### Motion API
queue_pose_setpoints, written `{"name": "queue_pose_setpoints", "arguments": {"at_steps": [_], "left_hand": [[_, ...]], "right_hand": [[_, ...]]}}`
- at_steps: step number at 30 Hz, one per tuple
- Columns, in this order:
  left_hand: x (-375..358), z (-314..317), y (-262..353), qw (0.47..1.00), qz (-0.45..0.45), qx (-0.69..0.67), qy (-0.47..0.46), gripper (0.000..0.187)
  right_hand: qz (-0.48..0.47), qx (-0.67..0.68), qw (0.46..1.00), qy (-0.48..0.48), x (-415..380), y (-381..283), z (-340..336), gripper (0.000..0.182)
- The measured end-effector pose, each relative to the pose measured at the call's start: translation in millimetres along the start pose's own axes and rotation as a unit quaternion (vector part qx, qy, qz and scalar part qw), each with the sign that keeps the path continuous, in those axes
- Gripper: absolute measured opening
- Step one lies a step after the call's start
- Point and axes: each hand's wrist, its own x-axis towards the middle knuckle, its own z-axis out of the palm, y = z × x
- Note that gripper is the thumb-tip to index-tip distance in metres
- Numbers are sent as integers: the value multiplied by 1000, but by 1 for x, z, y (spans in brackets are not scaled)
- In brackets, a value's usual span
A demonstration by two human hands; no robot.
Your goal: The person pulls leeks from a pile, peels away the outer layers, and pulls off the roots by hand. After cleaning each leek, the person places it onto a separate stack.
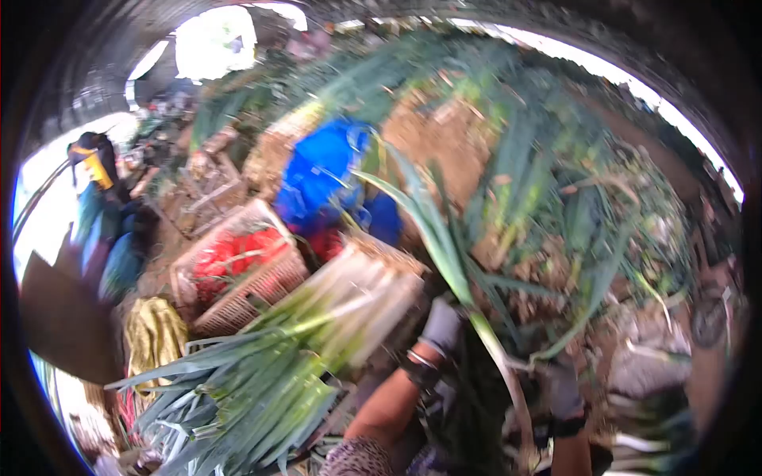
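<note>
Heaped greens (429, 71) fill the background beyond the leek stack (317, 341). Right of that stack, a single leek (454, 274) slants lengthwise, leaves pointing away past the stack's pale end, white stem toward the wearer. The gloved left hand (442, 324) and right hand (562, 389) flank it; blur hides whether either grips.

Text, labels, brands, numbers, signs: none readable | blue plastic (317, 170), far, left of middle: blurred, no legible print | red plastic (234, 258) in the crate (255, 300), left: nothing legible | yellowish sack (155, 337), near left: nothing legible
</note>
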Motion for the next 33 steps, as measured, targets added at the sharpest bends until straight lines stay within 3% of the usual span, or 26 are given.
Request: {"name": "queue_pose_setpoints", "arguments": {"at_steps": [3, 4, 6, 7, 9, 11, 12, 13, 15, 16, 18, 19, 20, 21, 23, 25, 27, 28, 29, 31, 33], "left_hand": [[11, -16, -14, 990, -12, -136, 45, 21], [13, -22, -15, 995, 3, -84, 59, 23], [10, -19, -5, 978, -17, -194, 77, 29], [12, -24, -9, 980, -2, -188, 68, 28], [8, -16, 6, 974, -21, -204, 98, 20], [11, -17, 3, 971, -14, -224, 82, 21], [8, -14, 10, 969, -29, -236, 68, 21], [7, -12, 9, 970, -28, -236, 53, 20], [9, -7, 7, 971, -19, -236, 27, 20], [9, -4, 4, 972, -15, -234, 19, 21], [7, 3, 5, 976, -5, -217, -13, 23], [6, 6, 7, 977, 1, -209, -28, 24], [6, 12, 8, 976, -1, -214, -29, 28], [6, 16, 12, 975, -2, -220, -36, 29], [2, 19, 16, 972, -4, -232, -43, 30], [10, 8, 2, 988, 26, -155, -6, 29], [13, 2, 3, 984, 16, -177, -11, 27], [13, 2, 8, 985, 8, -173, -8, 27], [11, 2, 13, 986, -1, -169, -4, 28], [2, 5, 16, 989, -15, -147, -6, 30], [1, 11, 18, 993, -7, -113, -21, 37]], "right_hand": [[43, -10, 998, 43, -24, -25, -54, 19], [35, -35, 997, 65, -30, -27, -78, 19], [10, -43, 996, 78, -46, -44, -119, 26], [12, -69, 985, 155, -51, -32, -165, 26], [-4, -61, 985, 163, -63, -61, -185, 22], [-33, -121, 958, 259, -62, -49, -228, 19], [50, -227, 934, 273, -61, -54, -236, 21], [162, -488, 814, 270, -45, -38, -272, 38], [-5, -690, 689, 223, -33, -25, -238, 57], [4, -628, 746, 221, -20, -48, -172, 69], [-126, -513, 846, 76, 8, -52, -88, 65], [-153, -493, 856, -34, 12, -71, -31, 62], [-192, -436, 876, -77, 25, -51, -2, 58], [-241, -482, 840, -64, 37, -41, 25, 59], [-203, -549, 808, -70, 52, -35, 80, 57], [-380, -648, 653, -92, 26, -6, 108, 45], [-344, -517, 742, -251, 4, 20, 99, 28], [-319, -503, 766, -241, 1, 21, 93, 17], [-362, -542, 737, -179, 9, 21, 85, 32], [-350, -507, 787, -46, 28, 2, 78, 48], [-309, -509, 803, 16, 48, -5, 74, 63]]}}
